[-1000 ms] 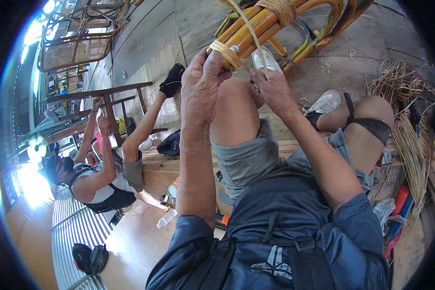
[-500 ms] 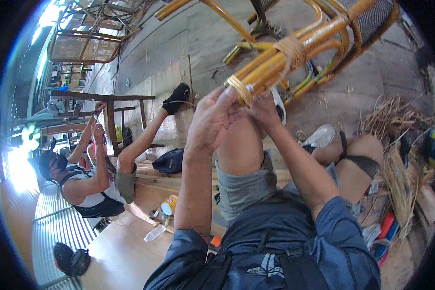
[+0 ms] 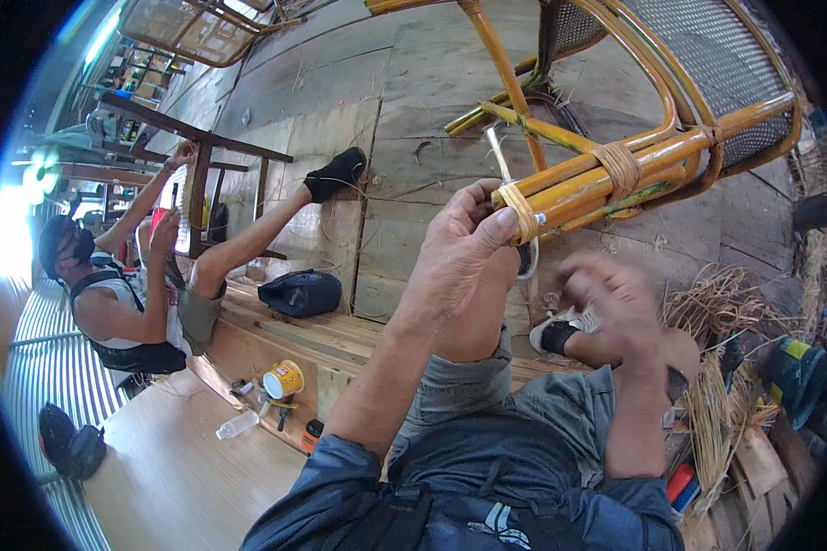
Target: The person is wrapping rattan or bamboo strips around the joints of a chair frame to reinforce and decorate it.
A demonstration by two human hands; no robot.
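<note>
A yellow-brown rattan chair frame [image 3: 570, 188] with dark mesh panels slants in from the upper right. Its bundled poles end in front of me. Pale cane binding [image 3: 522, 213] wraps the tip, and a second, wider cane wrap [image 3: 619, 172] circles the poles higher up. My left hand [image 3: 455, 253] is closed round the bundle's end, thumb pressed against the pale binding. A light loose strip [image 3: 499, 154] sticks up behind the tip. My right hand [image 3: 614, 303] is off the poles, over my right leg, with its fingers smeared by motion; whether it holds anything is unclear.
To the left a co-worker [image 3: 133, 308] sits by a dark wooden frame [image 3: 198, 142]. A black bag [image 3: 300, 293], a yellow-and-white tub [image 3: 283, 378] and a clear bottle [image 3: 238, 424] lie nearer. Loose cane strands [image 3: 730, 308] heap at the right.
My right hand has left the pole end and swung to the right, toward me. My left hand still grips the end. The view has shifted, and more of the chair frame shows.
</note>
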